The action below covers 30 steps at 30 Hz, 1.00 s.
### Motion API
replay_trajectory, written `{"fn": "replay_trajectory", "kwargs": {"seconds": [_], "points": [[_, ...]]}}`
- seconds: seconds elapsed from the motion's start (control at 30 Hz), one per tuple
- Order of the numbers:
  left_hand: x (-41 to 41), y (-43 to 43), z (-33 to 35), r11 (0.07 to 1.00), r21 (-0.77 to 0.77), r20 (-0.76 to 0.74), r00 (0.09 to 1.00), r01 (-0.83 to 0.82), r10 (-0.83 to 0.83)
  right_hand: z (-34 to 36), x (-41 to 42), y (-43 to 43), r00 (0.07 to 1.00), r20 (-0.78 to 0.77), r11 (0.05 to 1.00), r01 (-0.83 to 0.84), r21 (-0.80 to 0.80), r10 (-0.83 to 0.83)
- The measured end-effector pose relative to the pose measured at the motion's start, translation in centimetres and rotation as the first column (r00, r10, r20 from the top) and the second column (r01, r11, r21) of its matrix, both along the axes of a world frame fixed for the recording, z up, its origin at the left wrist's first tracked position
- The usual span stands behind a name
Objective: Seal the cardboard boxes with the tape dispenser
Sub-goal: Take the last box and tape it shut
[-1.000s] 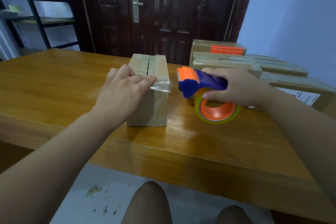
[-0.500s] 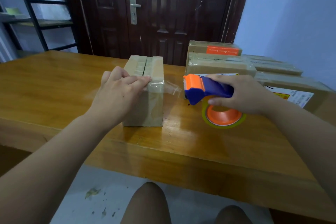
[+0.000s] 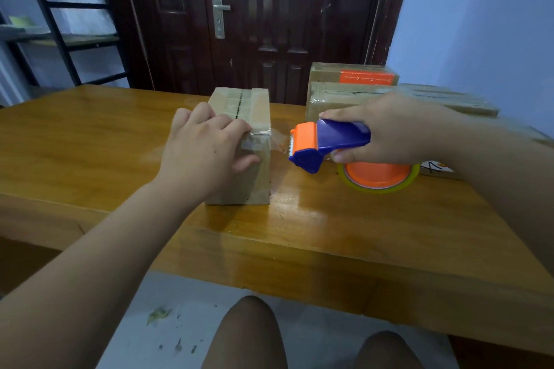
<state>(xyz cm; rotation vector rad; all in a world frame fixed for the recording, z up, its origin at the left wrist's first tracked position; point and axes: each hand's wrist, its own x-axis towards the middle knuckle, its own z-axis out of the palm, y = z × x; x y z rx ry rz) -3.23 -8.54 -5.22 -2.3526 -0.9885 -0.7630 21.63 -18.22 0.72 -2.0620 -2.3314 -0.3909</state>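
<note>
**Tape drawn between box and dispenser, centre of frame**

Your right hand (image 3: 392, 129) has its fingers wrapped round the blue handle of the tape dispenser (image 3: 329, 141), just right of centre, with its orange head turned toward the small cardboard box (image 3: 239, 189). Your left hand (image 3: 204, 156) lies over the box's near top edge, fingers flat on the tape end and thumb on the front face. A short clear strip of tape (image 3: 279, 141) bridges the gap between them. If you pull away without twisting the blade in, the strip may stretch, wrinkle or peel off the corner instead of cutting. If you ease your left hand's pressure, the box could slide or tip on the glossy table (image 3: 329, 237). The other boxes (image 3: 335, 96) sit stacked at the upper right.
</note>
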Motion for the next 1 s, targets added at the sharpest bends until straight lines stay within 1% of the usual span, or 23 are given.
{"fn": "replay_trajectory", "kwargs": {"seconds": [0.07,0.13,0.27,0.4,0.53,0.7,0.8,0.9,1.0], "points": [[1.0,-0.1,0.1,0.997,0.022,-0.049,0.996,-0.079,0.080,0.7,-0.6,0.6,1.000,0.015,0.998,0.023,-0.053,-0.022],[2.0,0.0,0.0,0.988,0.085,-0.092,0.986,-0.132,0.140,1.2,-1.2,1.3,0.998,0.032,0.993,0.061,-0.103,-0.058],[2.9,0.1,-0.6,0.972,0.174,-0.148,0.971,-0.159,0.186,2.2,-2.3,2.7,0.998,0.025,0.977,0.065,-0.202,-0.062],[3.2,-0.5,-1.6,0.975,0.184,-0.113,0.983,-0.125,0.147,2.9,-3.1,3.6,0.995,-0.040,0.956,0.072,-0.283,-0.087],[3.5,-1.2,-1.9,0.976,0.183,-0.024,0.992,-0.119,0.126,3.2,-3.7,4.1,0.988,-0.109,0.936,0.069,-0.344,-0.113],[3.6,-1.3,-1.2,0.969,0.214,-0.079,0.987,-0.120,0.139,3.9,-4.0,4.2,0.983,-0.119,0.916,0.086,-0.392,-0.143],[3.7,-1.0,-1.0,0.977,0.189,-0.105,0.987,-0.101,0.122,4.6,-4.2,4.8,0.978,-0.116,0.898,0.108,-0.426,-0.173],[3.6,-0.6,-0.8,0.984,0.166,-0.099,0.992,-0.063,0.080,5.3,-4.4,5.5,0.967,-0.097,0.855,0.158,-0.493,-0.235],[3.4,-0.5,-0.8,0.993,0.113,-0.095,0.994,-0.037,0.048,5.1,-4.0,6.0,0.953,-0.133,0.828,0.161,-0.537,-0.272]]}}
